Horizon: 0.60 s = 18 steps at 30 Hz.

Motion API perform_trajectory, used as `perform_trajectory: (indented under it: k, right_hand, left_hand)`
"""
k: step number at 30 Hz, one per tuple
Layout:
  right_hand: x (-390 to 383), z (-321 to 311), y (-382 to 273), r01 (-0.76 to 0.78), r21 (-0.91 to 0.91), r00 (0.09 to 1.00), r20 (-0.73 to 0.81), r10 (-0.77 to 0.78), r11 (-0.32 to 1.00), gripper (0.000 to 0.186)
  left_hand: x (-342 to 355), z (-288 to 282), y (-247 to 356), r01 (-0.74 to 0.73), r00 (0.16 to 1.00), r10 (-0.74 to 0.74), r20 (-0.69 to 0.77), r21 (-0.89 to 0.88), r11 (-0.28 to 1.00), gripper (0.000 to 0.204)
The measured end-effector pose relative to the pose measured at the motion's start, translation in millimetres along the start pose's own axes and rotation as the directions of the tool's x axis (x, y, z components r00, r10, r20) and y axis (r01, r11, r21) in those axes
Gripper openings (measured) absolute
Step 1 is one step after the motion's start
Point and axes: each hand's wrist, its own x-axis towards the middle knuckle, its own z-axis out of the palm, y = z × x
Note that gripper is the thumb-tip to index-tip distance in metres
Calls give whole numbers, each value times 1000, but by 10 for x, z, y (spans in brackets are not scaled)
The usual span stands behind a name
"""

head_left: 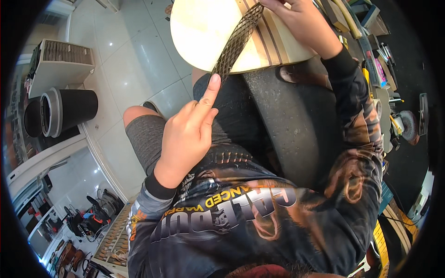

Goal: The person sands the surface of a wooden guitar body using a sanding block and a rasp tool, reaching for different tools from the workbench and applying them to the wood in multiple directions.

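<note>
A pale, rounded wooden body [194, 28] with brown stripes lies across the top of the view, above my legs. Over it runs a long dark lattice rasp [236, 41] on a slant. My right hand [306, 25] grips the rasp's upper end with thumb and fingers. My left hand [187, 129] has its index finger stretched out, the tip at the rasp's lower end near the wood's edge; its other fingers are bent and hold nothing that I can see. A dark, worn support [287, 129] stands under the wood, beside my thighs.
A crowded dark bench [410, 78] with tools and wood pieces runs along the right. A black bin [79, 106] and a white cabinet [65, 78] stand left on the tiled floor [125, 55]. A glass panel with equipment behind it [74, 180] fills the lower left.
</note>
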Motion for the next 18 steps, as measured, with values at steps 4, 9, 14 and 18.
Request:
perform_trajectory:
  k: [4, 9, 14, 18]
  right_hand:
    - [-377, 260, 26, 127, -23, 992, -21, -128, 992, 12]
    - [-314, 234, 190, 167, -101, 981, -81, -176, 981, 14]
    - [-104, 110, 81, 74, -21, 997, -23, -75, 997, 13]
    - [-480, 292, -89, 197, -111, 980, 6, -198, 974, 13]
  left_hand:
    - [-405, -89, -130, 8, 999, -8, 50, -9, 1000, 79]
    - [-237, -159, 11, 40, 992, -41, 120, 6, 999, 75]
    - [-32, -54, -78, 5, 1000, -5, 0, -4, 1000, 79]
    - [-566, -190, -94, 27, 992, -23, 125, -26, 999, 77]
